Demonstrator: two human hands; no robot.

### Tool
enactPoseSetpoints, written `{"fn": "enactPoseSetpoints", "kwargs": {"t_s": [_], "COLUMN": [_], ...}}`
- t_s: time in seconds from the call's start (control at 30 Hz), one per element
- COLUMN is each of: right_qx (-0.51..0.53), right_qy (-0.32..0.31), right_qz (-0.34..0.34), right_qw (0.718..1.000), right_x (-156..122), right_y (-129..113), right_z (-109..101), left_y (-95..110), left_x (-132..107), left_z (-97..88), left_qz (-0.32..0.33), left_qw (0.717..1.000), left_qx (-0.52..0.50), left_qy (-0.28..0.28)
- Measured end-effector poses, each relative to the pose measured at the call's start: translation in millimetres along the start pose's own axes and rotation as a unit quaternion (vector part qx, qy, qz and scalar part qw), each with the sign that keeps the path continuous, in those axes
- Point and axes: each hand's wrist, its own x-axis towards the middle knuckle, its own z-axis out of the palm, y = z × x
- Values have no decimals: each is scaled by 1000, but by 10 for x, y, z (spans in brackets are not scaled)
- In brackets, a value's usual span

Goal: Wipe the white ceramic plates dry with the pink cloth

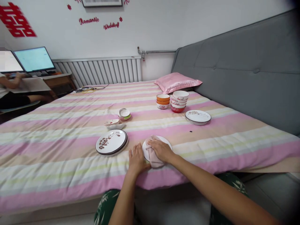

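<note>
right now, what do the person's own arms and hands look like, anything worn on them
The left hand and right hand are ungloved. The left forearm and right forearm are bare: no sleeve, watch, bracelet, cable or marking shows on them.

A home bedroom: a striped bed (70, 134), a padded headboard (239, 56) along its right edge, a pillow (177, 82) near its far right corner, a radiator (100, 71) past the far edge, "Romantic Wedding" lettering (111, 25) on the wall (159, 28) above.
</note>
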Motion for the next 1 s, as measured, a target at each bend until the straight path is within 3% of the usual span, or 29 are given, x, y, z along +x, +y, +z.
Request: {"fn": "enactPoseSetpoints", "kwargs": {"t_s": [0.53, 0.77, 1.0], "right_qx": [-83, -59, -10], "right_qy": [22, 15, 28], "right_qz": [142, 130, 35], "right_qw": [986, 990, 999], "right_x": [-330, -515, -490], "right_y": [-54, -259, -343], "right_z": [-120, -188, -129], "left_y": [27, 28, 37], "left_x": [-18, -22, -12], "left_z": [-35, -48, -34], "left_qz": [0, -4, -7], "left_qw": [1000, 1000, 1000], "left_qx": [-5, -7, -4], "left_qy": [-3, -9, -5]}}
